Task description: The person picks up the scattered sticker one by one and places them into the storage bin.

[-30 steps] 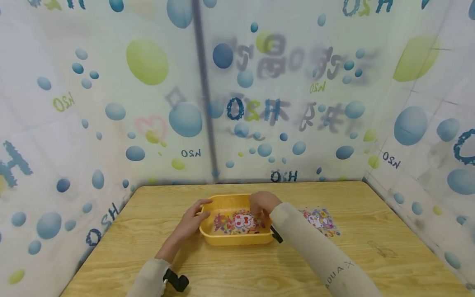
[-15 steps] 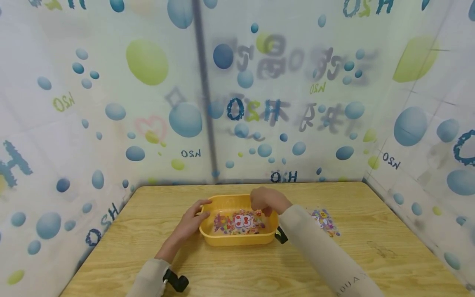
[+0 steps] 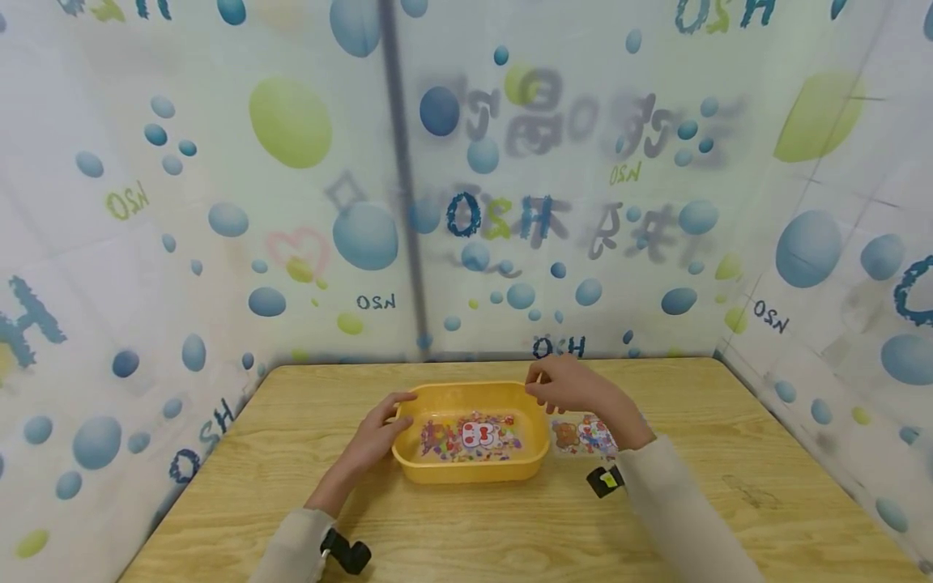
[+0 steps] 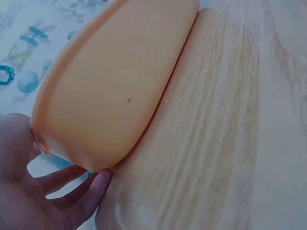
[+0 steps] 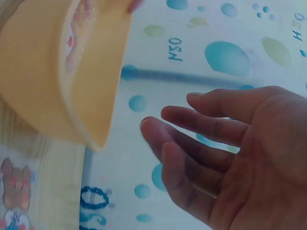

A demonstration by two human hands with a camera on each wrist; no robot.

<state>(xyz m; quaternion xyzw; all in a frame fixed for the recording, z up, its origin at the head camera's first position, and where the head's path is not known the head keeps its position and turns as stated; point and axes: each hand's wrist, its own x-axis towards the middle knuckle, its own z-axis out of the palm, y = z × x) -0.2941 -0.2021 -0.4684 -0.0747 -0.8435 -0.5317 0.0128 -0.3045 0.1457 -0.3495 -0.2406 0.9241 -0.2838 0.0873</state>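
Observation:
A yellow plastic basin (image 3: pixel 474 471) stands on the wooden table. Inside it lies a sheet with colourful cartoon prints (image 3: pixel 477 435), a white face with a red bow at its middle. My left hand (image 3: pixel 375 427) grips the basin's left end; in the left wrist view its fingertips press the outer wall of the basin (image 4: pixel 110 86). Just above the right rim is my right hand (image 3: pixel 572 385), with nothing in it. Its fingers are loosely bent and apart in the right wrist view, where the hand (image 5: pixel 225 153) is beside the basin (image 5: pixel 33 62).
A second printed sheet (image 3: pixel 583 436) lies on the table right of the basin, partly hidden by the right arm. A faint dark mark (image 3: pixel 751 490) shows on the table (image 3: pixel 481 534) farther right. A patterned curtain (image 3: pixel 496 267) surrounds the table's back and sides.
My right hand has come up out of the basin and moved right, over its rim. More of the printed sheet in the basin shows. My left hand and the basin have stayed put.

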